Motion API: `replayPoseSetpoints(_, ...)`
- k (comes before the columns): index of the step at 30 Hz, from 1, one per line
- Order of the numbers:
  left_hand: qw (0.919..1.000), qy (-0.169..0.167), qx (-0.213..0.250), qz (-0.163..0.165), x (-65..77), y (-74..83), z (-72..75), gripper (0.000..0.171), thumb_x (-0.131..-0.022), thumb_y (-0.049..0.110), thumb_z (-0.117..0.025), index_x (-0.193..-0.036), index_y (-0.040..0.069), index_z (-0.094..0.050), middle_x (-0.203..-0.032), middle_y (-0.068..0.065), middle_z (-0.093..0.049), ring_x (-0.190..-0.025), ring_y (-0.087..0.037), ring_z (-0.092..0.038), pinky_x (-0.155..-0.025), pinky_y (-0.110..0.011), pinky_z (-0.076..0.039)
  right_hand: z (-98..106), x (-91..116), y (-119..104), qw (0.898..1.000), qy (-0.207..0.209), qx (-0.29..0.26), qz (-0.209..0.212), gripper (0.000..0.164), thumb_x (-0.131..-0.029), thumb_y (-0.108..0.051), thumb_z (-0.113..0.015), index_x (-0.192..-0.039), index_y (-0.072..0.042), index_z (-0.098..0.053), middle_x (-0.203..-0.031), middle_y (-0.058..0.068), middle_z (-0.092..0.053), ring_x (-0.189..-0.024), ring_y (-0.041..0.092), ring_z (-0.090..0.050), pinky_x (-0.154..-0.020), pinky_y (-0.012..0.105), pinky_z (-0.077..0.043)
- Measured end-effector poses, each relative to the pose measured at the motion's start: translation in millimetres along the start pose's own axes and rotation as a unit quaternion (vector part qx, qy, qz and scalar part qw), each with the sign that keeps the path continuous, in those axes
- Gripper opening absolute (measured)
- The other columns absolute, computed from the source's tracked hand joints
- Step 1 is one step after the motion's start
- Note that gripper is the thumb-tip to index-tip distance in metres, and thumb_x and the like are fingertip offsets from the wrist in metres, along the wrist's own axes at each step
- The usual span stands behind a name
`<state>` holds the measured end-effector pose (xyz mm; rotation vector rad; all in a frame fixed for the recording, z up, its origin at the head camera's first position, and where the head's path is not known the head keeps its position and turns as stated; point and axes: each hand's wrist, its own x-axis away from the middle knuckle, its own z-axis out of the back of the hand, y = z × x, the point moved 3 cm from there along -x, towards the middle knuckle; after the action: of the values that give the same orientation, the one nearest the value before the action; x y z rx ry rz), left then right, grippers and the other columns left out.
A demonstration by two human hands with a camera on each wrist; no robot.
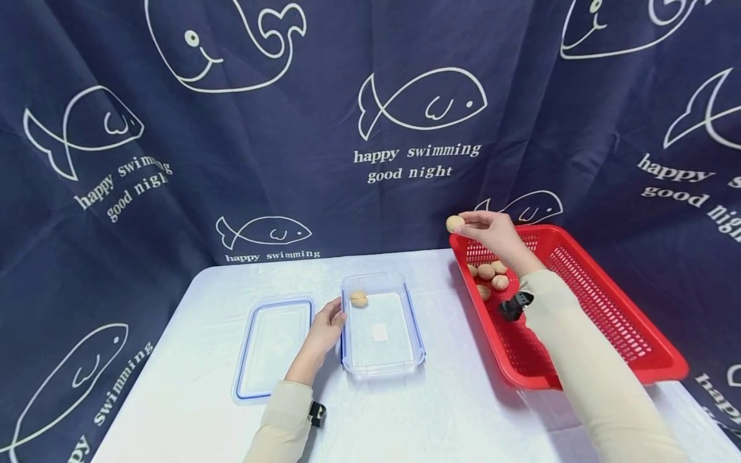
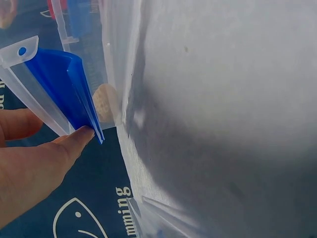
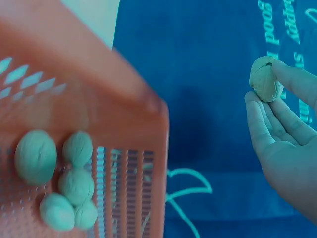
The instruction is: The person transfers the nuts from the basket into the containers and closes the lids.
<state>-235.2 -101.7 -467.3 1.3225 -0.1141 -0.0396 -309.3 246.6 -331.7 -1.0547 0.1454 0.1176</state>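
Note:
My right hand (image 1: 492, 233) is raised above the far left corner of the red basket (image 1: 602, 296). Between thumb and fingertips it pinches a walnut (image 3: 265, 79), clear of the rim. Several more walnuts (image 3: 77, 186) lie grouped on the basket floor. At the table's middle sits a clear plastic container (image 1: 379, 370), lidless, with a walnut (image 1: 359, 298) in its far left corner. My left hand (image 1: 325, 329) holds the container's left wall, the thumb against a blue side latch (image 2: 64, 82) and a finger over the rim.
A clear lid with a blue seal (image 1: 274, 350) lies flat on the white table (image 1: 451, 411), left of the container. Dark blue printed cloth (image 1: 324, 193) hangs along the table's far edge. The basket stands at the right side, under my right forearm.

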Motion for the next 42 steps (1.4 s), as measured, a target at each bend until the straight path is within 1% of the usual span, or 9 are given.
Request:
replayPoseSetpoints(6, 1.0, 0.0, 0.001, -0.002, 0.2, 0.1, -0.2, 0.045, -0.099, 0.0, -0.044, -0.142, -0.01, -0.033, -0.141, -0.03, -0.042, -0.133, -0.039, -0.04, -0.112, -0.044, -0.036, -20.7, -8.2, -12.0, 1.0, -0.013, -0.022, 0.01, 0.046, -0.087, -0.023, -0.073, -0.126, 0.0, -0.061, -0.118, 0.021, -0.065, -0.087, -0.003, -0.061, -0.076, 0.011, -0.05)
replayPoseSetpoints(8, 1.0, -0.003, 0.005, 0.003, 0.7, 0.5, 0.0, 0.046, -0.1, 0.001, -0.044, -0.143, -0.009, -0.033, -0.141, -0.03, -0.042, -0.133, -0.039, -0.04, -0.112, -0.044, -0.035, -28.5, -9.8, -17.5, 0.999, -0.016, -0.025, 0.014, 0.045, -0.087, -0.022, -0.073, -0.125, 0.0, -0.062, -0.117, 0.02, -0.065, -0.088, -0.001, -0.061, -0.076, 0.012, -0.051)
replayPoseSetpoints(13, 0.9999, -0.007, 0.007, 0.012, 1.5, 1.0, 0.8, 0.047, -0.1, 0.002, -0.044, -0.144, -0.008, -0.032, -0.142, -0.029, -0.041, -0.134, -0.038, -0.039, -0.113, -0.044, -0.035, -49.9, -12.2, -29.4, 0.998, -0.032, -0.051, 0.018, 0.043, -0.086, -0.018, -0.074, -0.124, -0.001, -0.063, -0.117, 0.019, -0.066, -0.091, 0.005, -0.062, -0.081, 0.018, -0.052)
replayPoseSetpoints(15, 0.9999, -0.006, 0.005, 0.012, 1.4, 1.0, 1.1, 0.047, -0.1, 0.001, -0.043, -0.144, -0.008, -0.032, -0.142, -0.03, -0.041, -0.134, -0.038, -0.039, -0.112, -0.044, -0.035, -59.0, -13.1, -33.8, 0.997, -0.036, -0.061, 0.024, 0.042, -0.085, -0.016, -0.074, -0.123, 0.0, -0.064, -0.116, 0.02, -0.066, -0.09, 0.006, -0.063, -0.081, 0.019, -0.052)
replayPoseSetpoints(21, 0.9999, -0.004, -0.004, 0.01, 2.3, 1.3, 1.0, 0.046, -0.1, 0.002, -0.043, -0.144, -0.008, -0.032, -0.142, -0.03, -0.041, -0.133, -0.039, -0.04, -0.112, -0.046, -0.035, -89.0, -15.5, -45.7, 0.995, -0.048, -0.083, 0.033, 0.039, -0.082, -0.011, -0.076, -0.117, 0.003, -0.066, -0.11, 0.021, -0.068, -0.083, 0.006, -0.063, -0.076, 0.017, -0.053)
replayPoseSetpoints(26, 0.9999, -0.004, -0.001, 0.009, 3.6, 1.9, 0.2, 0.047, -0.1, 0.002, -0.043, -0.144, -0.009, -0.032, -0.142, -0.03, -0.041, -0.133, -0.039, -0.039, -0.112, -0.046, -0.035, -110.0, -14.7, -52.8, 0.993, -0.07, -0.094, 0.023, 0.038, -0.083, -0.009, -0.076, -0.117, 0.003, -0.066, -0.109, 0.02, -0.068, -0.085, 0.01, -0.063, -0.084, 0.027, -0.055)
replayPoseSetpoints(31, 1.0, -0.003, -0.003, 0.006, 2.1, 0.4, 0.0, 0.046, -0.1, 0.002, -0.043, -0.143, -0.009, -0.032, -0.141, -0.03, -0.041, -0.133, -0.04, -0.04, -0.112, -0.046, -0.035, -129.9, -14.8, -51.9, 0.99, -0.095, -0.106, 0.021, 0.035, -0.083, -0.01, -0.075, -0.116, 0.001, -0.067, -0.108, 0.016, -0.069, -0.089, 0.016, -0.064, -0.09, 0.034, -0.054)
replayPoseSetpoints(36, 1.0, -0.001, -0.006, 0.003, 1.8, -0.1, -0.3, 0.046, -0.1, 0.002, -0.043, -0.143, -0.01, -0.032, -0.141, -0.031, -0.041, -0.132, -0.04, -0.04, -0.112, -0.046, -0.036, -147.7, -11.6, -50.0, 0.986, -0.124, -0.111, 0.019, 0.035, -0.083, -0.011, -0.075, -0.115, 0.0, -0.067, -0.106, 0.014, -0.07, -0.091, 0.018, -0.067, -0.091, 0.034, -0.055)
replayPoseSetpoints(42, 0.9999, 0.001, -0.011, 0.004, 1.9, 1.6, -0.1, 0.046, -0.1, 0.002, -0.043, -0.143, -0.009, -0.032, -0.141, -0.03, -0.042, -0.132, -0.039, -0.041, -0.111, -0.045, -0.036, -162.2, -6.4, -48.6, 0.982, -0.149, -0.113, 0.007, 0.035, -0.084, -0.012, -0.074, -0.116, 0.001, -0.067, -0.105, 0.014, -0.071, -0.093, 0.019, -0.068, -0.092, 0.033, -0.054)
